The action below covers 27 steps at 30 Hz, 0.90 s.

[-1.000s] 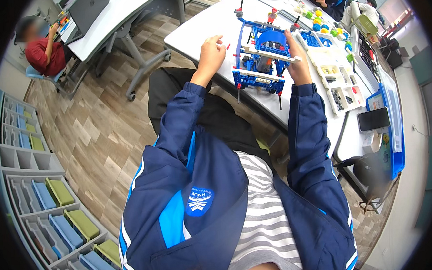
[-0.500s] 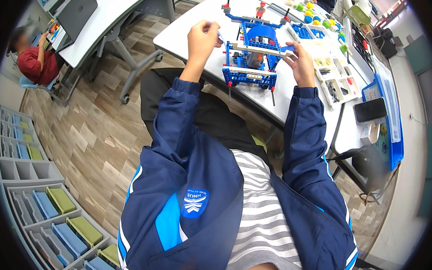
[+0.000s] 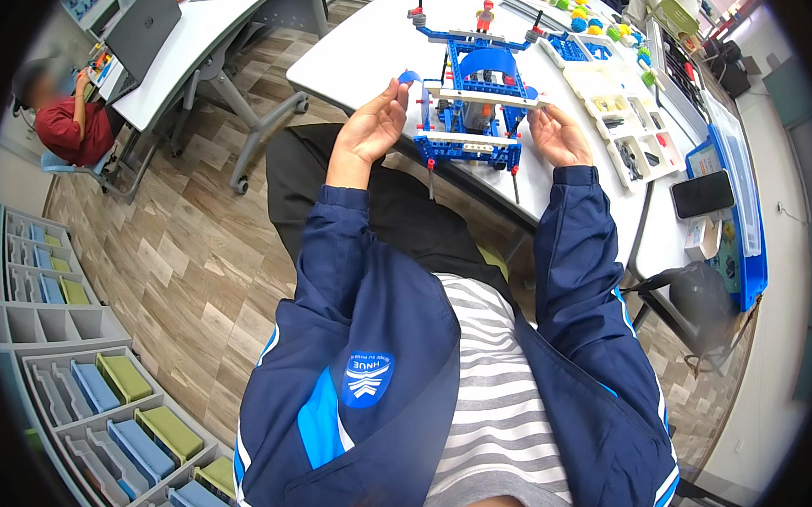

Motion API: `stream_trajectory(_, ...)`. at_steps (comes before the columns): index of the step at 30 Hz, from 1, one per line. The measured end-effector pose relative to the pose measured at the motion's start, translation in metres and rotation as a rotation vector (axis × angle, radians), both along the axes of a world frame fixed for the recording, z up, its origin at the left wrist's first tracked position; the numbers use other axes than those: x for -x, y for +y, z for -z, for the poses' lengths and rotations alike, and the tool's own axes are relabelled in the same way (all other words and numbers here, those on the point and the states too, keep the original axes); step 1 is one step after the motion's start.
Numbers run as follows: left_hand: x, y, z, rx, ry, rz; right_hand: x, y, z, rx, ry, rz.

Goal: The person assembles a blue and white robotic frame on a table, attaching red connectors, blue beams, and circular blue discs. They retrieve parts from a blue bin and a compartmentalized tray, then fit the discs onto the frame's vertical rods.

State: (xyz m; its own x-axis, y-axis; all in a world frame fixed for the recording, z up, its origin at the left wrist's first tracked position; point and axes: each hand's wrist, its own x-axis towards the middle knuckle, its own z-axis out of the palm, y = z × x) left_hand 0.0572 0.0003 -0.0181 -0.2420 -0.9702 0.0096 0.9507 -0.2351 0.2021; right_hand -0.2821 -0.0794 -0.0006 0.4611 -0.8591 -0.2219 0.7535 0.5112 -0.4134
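A model of blue and white building beams (image 3: pixel 471 94) stands at the near edge of the white table, with a curved blue panel (image 3: pixel 490 61) on top and a small red-and-yellow figure (image 3: pixel 484 16) at its far end. To its left, my left hand (image 3: pixel 372 129) is turned palm up, thumb and fingertips closed on a small rounded blue piece (image 3: pixel 409 76). My right hand (image 3: pixel 561 137) is at the model's right side, fingertips closed at the end of a white beam beside another blue piece (image 3: pixel 532 93). The fingers partly hide that contact.
Right of the model lie white sorting trays (image 3: pixel 634 136) with small parts, and a black phone (image 3: pixel 703 195) on a box near a blue bin (image 3: pixel 747 277). Colourful knobbly balls (image 3: pixel 580 24) line the far side. A person in red (image 3: pixel 73 124) sits at another table on the left.
My left hand has lowered and turned palm up, bringing the blue piece into clearer view. My right hand has dropped slightly along the model's side. The view has shifted a little.
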Motion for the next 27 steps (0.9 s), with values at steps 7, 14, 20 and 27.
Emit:
stream_trajectory(7, 0.008, 0.002, 0.005, 0.009, 0.336, 0.041, -0.002, 0.003, 0.000, -0.136, -0.263, -0.035)
stream_trajectory(14, 0.015, 0.012, 0.007, 0.013, -0.271, -0.226, -0.014, 0.010, 0.002, -0.057, -0.084, 0.048)
stream_trajectory(20, 0.027, 0.018, 0.013, -0.054, -0.478, -0.281, -0.020, 0.009, 0.006, -0.005, 0.149, -0.025)
stream_trajectory(27, 0.029, 0.012, 0.014, -0.015, -0.581, -0.361, -0.014, 0.006, 0.007, 0.206, 0.123, -0.072)
